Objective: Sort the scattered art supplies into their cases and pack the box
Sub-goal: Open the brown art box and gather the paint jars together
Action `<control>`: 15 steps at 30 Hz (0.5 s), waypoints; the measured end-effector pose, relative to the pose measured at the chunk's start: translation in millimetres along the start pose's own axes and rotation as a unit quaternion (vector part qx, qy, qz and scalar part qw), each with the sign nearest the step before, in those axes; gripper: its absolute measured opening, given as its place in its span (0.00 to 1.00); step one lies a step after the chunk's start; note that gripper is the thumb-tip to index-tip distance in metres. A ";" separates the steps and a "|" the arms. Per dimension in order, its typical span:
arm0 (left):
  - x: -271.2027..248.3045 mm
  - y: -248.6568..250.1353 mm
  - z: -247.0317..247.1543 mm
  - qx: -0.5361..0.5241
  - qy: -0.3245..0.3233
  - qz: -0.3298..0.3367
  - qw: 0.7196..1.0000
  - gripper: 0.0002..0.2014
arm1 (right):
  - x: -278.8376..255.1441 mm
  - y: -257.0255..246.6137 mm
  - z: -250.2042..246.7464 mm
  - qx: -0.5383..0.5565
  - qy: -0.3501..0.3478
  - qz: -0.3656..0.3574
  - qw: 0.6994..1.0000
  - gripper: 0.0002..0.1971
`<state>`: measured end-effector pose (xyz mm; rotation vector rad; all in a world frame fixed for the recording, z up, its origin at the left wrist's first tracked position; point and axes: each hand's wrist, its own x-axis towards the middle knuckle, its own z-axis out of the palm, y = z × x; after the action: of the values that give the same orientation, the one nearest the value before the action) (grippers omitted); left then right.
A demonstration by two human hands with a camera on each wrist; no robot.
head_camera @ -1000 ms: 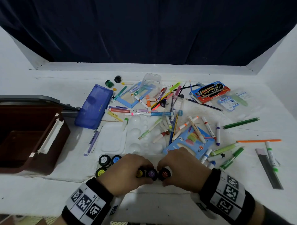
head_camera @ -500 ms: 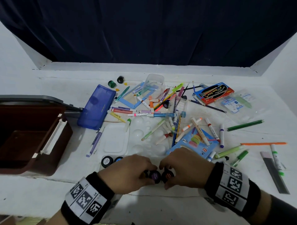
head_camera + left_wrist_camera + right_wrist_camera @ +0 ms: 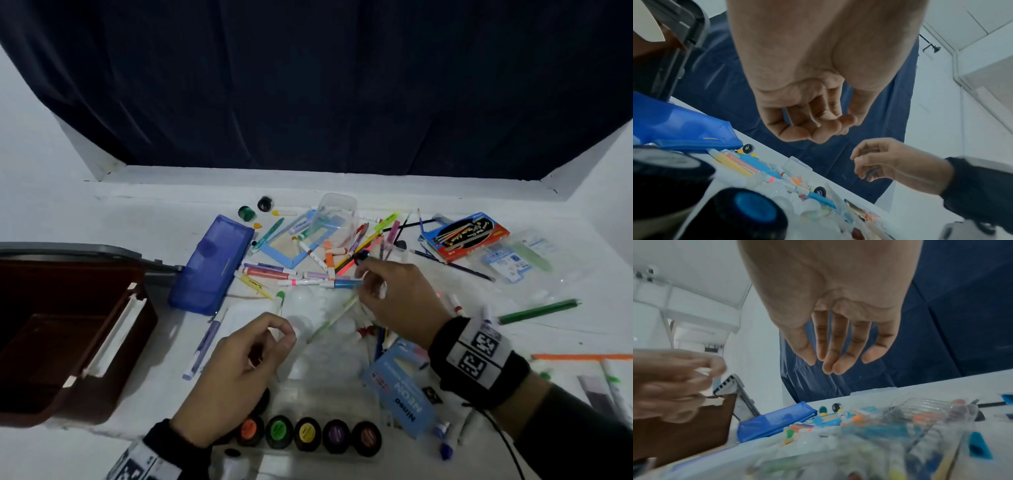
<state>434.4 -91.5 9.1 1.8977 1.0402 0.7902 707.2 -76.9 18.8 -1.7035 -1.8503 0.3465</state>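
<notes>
Nearest me, under my left wrist, a row of paint pots (image 3: 308, 433) sits in a clear tray at the desk's (image 3: 102, 219) front edge: orange, green, yellow, purple and a reddish one, lids up and touching side by side. I judge that part of the sorting nearly done; at least two stray pots, a green pot (image 3: 246, 213) and a black pot (image 3: 264, 204), lie well beyond both hands at the far edge of the pile.

My left hand (image 3: 239, 370) hovers just above that tray, its fingers (image 3: 818, 128) loosely curled with nothing in them. My right hand (image 3: 394, 301) reaches farther out over the heap of markers (image 3: 308, 274); its fingers (image 3: 835, 360) hang nearly straight and relaxed, holding nothing, tips just above a dark cap (image 3: 361, 255) among the pens.

So the step in hand, as I read it, is fetching the next loose piece. The next move calls for a careful pinch from above, since the pens lie crossed and would roll if nudged.

To the left of my left hand lies the blue pencil case (image 3: 212, 263), closed, and beyond it to the left the brown box (image 3: 68, 342) stands open, waiting to be packed.
</notes>
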 end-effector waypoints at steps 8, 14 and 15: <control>33.1 2.9 -18.5 -0.034 0.062 0.003 0.997 0.07 | 99.6 28.2 1.3 -0.312 -0.162 0.005 0.936 0.09; 69.1 -4.6 -30.9 -0.039 0.108 -0.011 0.993 0.18 | 122.9 24.8 16.6 -0.456 -0.280 0.008 0.845 0.19; 77.3 -6.3 -33.2 -0.039 0.117 -0.013 0.992 0.19 | 124.5 27.1 19.1 -0.456 -0.284 0.004 0.844 0.19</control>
<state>441.1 -10.0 29.8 1.7510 1.1567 1.0424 717.9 51.5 19.1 -2.3963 -2.7202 -0.0890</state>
